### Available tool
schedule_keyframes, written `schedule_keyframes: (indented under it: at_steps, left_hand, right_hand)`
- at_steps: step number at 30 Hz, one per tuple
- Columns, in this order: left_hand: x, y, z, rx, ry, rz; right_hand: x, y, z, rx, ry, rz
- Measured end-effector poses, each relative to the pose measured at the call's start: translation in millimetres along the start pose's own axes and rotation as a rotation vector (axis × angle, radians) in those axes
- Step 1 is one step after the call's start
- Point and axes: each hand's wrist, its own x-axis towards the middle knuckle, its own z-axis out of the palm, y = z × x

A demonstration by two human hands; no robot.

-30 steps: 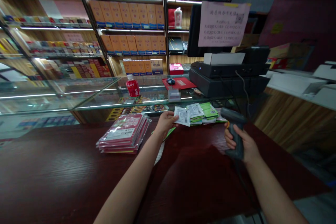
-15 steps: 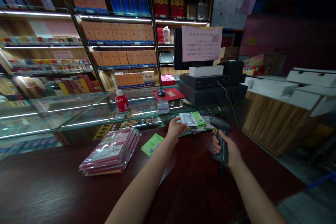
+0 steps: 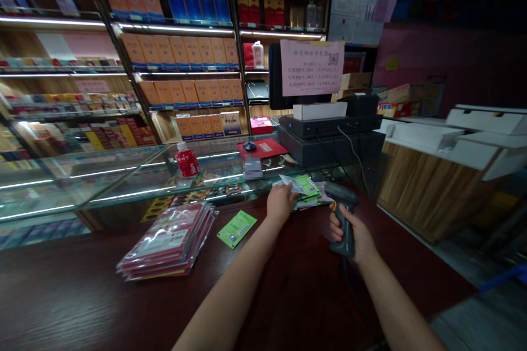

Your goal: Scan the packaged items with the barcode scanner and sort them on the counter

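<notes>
My right hand (image 3: 357,237) is wrapped round the grip of a dark barcode scanner (image 3: 343,219), whose head points toward the back left. My left hand (image 3: 280,204) is closed on a silver-white packet (image 3: 290,182), tilted up over a pile of packets; its fingertips are partly hidden. Green packets (image 3: 308,187) lie in that pile, just beyond and right of my left hand. Another green packet (image 3: 236,228) rests flat on the dark wooden counter, left of my left forearm.
Left on the counter (image 3: 74,296) lies a stack of pink plastic-wrapped packs (image 3: 168,241). A red bottle (image 3: 187,160) and a mouse (image 3: 249,146) on a red folder stand on the glass case behind. A monitor with a pink notice (image 3: 312,68) rises at the back, above a black cash drawer (image 3: 329,145).
My left hand has turned and the silver-white packet has gone from lying nearly flat to tilted up. The scanner stays in my right hand. The view has shifted slightly.
</notes>
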Motion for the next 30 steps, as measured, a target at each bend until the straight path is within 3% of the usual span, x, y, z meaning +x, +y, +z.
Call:
schedule_keyframes:
  at_steps: [5, 18, 24, 27, 30]
  left_hand:
    - [1, 3, 10, 0.167, -0.054, 0.107]
    - [9, 12, 29, 0.357, 0.019, 0.090]
    - [-5, 2, 3, 0.263, 0.052, 0.124]
    - [-12, -17, -22, 0.225, 0.021, 0.127]
    - [-20, -45, -48, 0.185, -0.064, 0.036]
  right_hand:
    - [0, 1, 0, 0.006, 0.002, 0.001]
    - [1, 1, -1, -0.001, 0.021, -0.010]
    - [0, 0, -1, -0.003, 0.017, 0.008]
    - [-1, 0, -1, -0.016, 0.013, 0.009]
    - [-2, 0, -1, -0.035, 0.008, 0.010]
